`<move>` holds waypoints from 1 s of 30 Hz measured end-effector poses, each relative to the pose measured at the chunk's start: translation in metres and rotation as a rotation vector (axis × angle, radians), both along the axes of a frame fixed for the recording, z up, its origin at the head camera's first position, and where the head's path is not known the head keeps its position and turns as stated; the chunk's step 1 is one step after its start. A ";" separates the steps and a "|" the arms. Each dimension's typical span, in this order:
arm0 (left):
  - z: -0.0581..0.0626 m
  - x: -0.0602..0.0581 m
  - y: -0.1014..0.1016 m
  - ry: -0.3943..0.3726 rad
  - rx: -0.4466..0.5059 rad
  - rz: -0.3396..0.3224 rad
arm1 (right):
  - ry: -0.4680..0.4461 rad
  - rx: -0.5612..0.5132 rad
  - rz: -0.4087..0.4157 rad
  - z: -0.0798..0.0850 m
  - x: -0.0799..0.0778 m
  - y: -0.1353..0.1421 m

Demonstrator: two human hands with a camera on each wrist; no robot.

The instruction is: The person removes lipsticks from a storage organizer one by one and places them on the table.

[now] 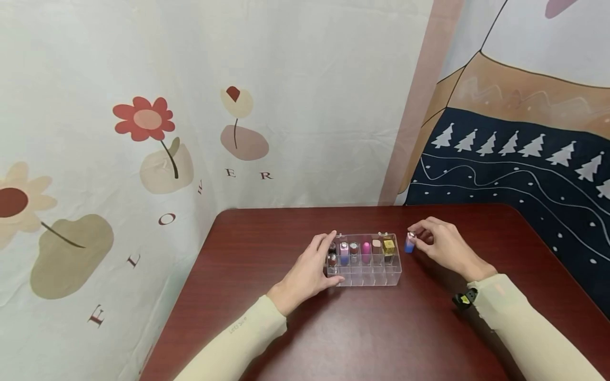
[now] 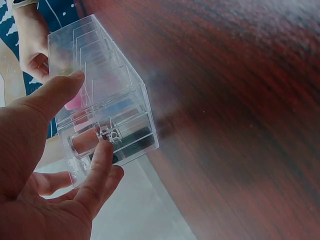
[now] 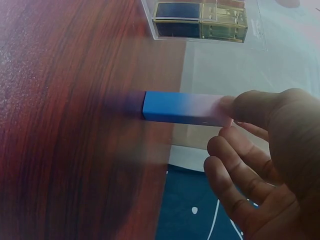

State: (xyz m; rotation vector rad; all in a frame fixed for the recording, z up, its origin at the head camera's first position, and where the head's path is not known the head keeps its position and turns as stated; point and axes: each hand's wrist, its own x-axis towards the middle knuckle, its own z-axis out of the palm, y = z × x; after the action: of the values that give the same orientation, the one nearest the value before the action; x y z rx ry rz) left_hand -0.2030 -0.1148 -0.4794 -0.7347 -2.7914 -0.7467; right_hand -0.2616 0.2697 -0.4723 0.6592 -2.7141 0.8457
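My left hand (image 1: 307, 268) grips the left end of a clear plastic lipstick organizer (image 1: 367, 278), thumb at the front and fingers at the back. Its back row holds several lipsticks, among them a bright pink one (image 1: 366, 248), a gold-topped one (image 1: 388, 247) and a blue-to-pink one (image 1: 344, 253). At the left of the row before it stands a dark-topped tube (image 1: 332, 260). To the right of the organizer, my right hand (image 1: 445, 246) pinches the pink top of a square blue-to-pink lipstick tube (image 3: 180, 107). That tube is upright, its blue end right at the tabletop.
The dark red wooden table (image 1: 381, 333) reaches back to a pale flower-printed curtain (image 1: 324, 132). At the right hangs a dark blue cloth (image 1: 524, 174) with white trees. A black wrist strap (image 1: 464, 299) sits at the right sleeve.
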 end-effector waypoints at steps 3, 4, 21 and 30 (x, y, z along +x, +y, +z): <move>0.000 0.000 0.001 0.002 0.004 -0.005 | -0.002 0.004 -0.004 0.002 0.002 0.000; -0.001 0.000 0.001 0.005 0.006 -0.007 | 0.000 0.007 -0.008 0.003 0.002 -0.001; -0.001 0.000 -0.001 0.001 0.008 -0.007 | 0.145 0.013 -0.013 0.016 0.014 -0.021; -0.001 0.000 0.000 -0.012 0.000 0.005 | 0.213 -0.017 0.077 0.015 0.019 -0.042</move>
State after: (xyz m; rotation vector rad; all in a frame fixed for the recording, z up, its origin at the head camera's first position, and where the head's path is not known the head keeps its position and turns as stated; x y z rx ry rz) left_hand -0.2030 -0.1152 -0.4799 -0.7256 -2.8028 -0.7527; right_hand -0.2427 0.2275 -0.4569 0.8056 -2.5029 0.7671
